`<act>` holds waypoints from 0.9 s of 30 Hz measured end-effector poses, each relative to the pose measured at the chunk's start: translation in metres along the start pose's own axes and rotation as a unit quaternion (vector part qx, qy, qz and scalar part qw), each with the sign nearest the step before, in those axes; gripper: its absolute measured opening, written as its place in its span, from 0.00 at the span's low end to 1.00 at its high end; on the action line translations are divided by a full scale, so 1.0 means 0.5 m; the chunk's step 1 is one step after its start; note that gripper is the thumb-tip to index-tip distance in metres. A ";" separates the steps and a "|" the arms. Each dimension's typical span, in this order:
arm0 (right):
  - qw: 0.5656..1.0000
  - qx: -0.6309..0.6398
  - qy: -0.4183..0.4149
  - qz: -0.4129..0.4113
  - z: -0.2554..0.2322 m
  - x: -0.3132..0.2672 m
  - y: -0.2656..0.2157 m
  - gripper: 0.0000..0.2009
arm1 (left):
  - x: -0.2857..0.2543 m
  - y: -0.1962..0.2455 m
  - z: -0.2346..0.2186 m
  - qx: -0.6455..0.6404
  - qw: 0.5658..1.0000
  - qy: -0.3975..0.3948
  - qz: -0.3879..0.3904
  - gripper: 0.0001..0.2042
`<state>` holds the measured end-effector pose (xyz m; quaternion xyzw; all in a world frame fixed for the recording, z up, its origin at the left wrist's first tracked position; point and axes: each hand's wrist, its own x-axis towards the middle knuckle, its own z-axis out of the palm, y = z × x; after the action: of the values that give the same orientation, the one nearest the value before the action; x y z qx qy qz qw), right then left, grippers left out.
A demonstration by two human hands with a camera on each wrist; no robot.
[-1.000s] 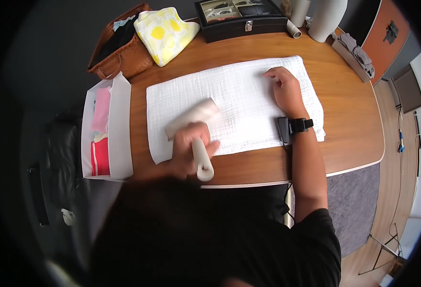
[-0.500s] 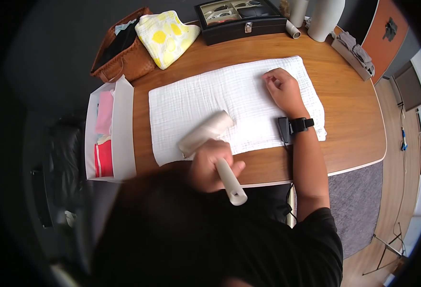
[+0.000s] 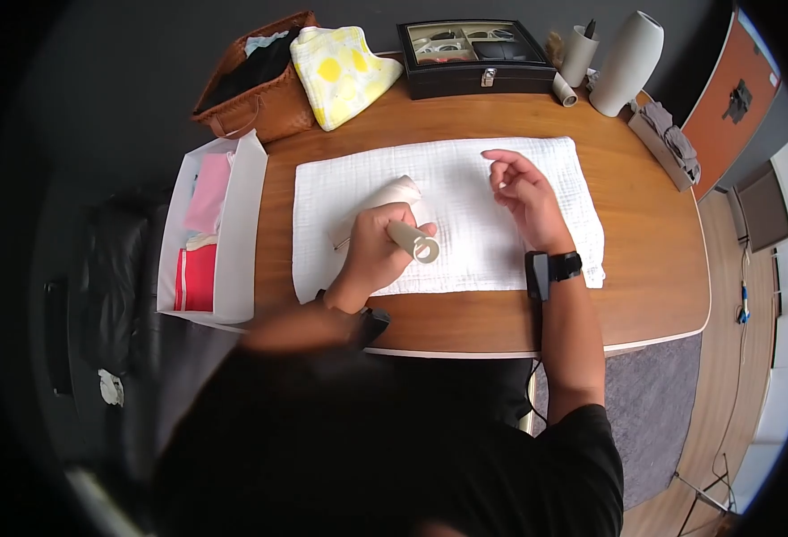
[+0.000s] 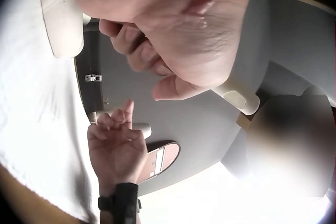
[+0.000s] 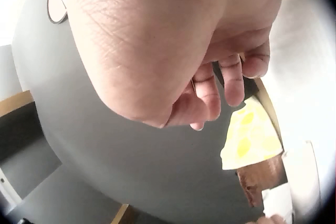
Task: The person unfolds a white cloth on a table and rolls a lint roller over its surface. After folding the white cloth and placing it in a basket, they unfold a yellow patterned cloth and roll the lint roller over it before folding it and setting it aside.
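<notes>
My left hand [image 3: 378, 251] grips the pale handle [image 3: 413, 242] of a roller, whose cylinder [image 3: 401, 190] lies over the left half of a spread white cloth [image 3: 465, 259]. In the left wrist view that hand [image 4: 173, 29] is curled round the handle [image 4: 237, 97], with the cylinder [image 4: 62, 19] at the upper left. Over the cloth's right part, my right hand [image 3: 532, 201] is empty, its fingers loosely bent. The right wrist view shows this hand [image 5: 173, 50] holding nothing.
A white box [image 3: 240, 237] of folded clothes stands left, below a brown basket [image 3: 273, 112] draped with a yellow-patterned cloth [image 3: 345, 76]. At the back are a black case [image 3: 447, 82], a cup [image 3: 579, 58] and a vase [image 3: 626, 67]. A narrow box [image 3: 658, 148] stands right.
My left hand has moved away from the table's front edge with the roller, and the handle end now points more toward the head camera. My right hand has turned, its fingers less curled.
</notes>
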<state>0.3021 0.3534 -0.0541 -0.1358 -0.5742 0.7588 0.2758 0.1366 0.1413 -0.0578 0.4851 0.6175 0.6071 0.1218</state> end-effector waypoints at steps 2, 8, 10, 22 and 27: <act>0.996 -0.016 -0.089 -0.018 0.024 -0.008 0.002 0.28 | 0.015 0.018 -0.014 0.022 0.998 -0.032 -0.057 0.21; 0.942 0.078 -0.292 0.148 0.066 -0.039 0.006 0.49 | 0.025 -0.009 0.019 0.128 0.989 -0.063 -0.045 0.15; 0.943 0.064 -0.292 0.144 0.062 -0.039 -0.001 0.50 | 0.028 0.011 0.036 0.152 0.986 -0.054 -0.034 0.13; 0.976 0.170 -0.136 -0.007 -0.022 -0.005 0.035 0.26 | 0.082 0.029 -0.035 0.092 0.989 -0.099 0.063 0.20; 0.954 0.220 0.205 0.015 -0.075 0.015 0.000 0.16 | 0.124 -0.114 -0.158 -0.081 0.985 0.038 -0.151 0.11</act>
<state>0.3153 0.3876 -0.0646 -0.2331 -0.3222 0.8264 0.3987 0.0212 0.1494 -0.0617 0.3518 0.6361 0.6479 0.2275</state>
